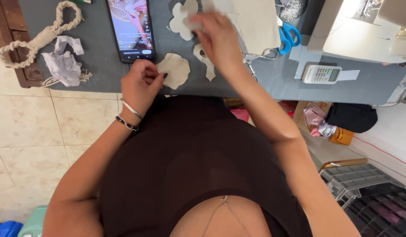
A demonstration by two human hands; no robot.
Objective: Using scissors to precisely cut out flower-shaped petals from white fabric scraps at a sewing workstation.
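The person wears a dark brown, sleeveless top of smooth stretchy fabric (pixel 189 162), cut low at the neck, leaving both arms bare from shoulder to fingertip. A thin silver chain necklace (pixel 224 202) hangs at the neckline, with a small clasp or charm where its strands meet. On the wrist of the left hand (pixel 141 83) sit a slim silver bangle (pixel 131 109) and a dark beaded bracelet (pixel 126 124). The right hand (pixel 217 37) carries no jewellery that shows.
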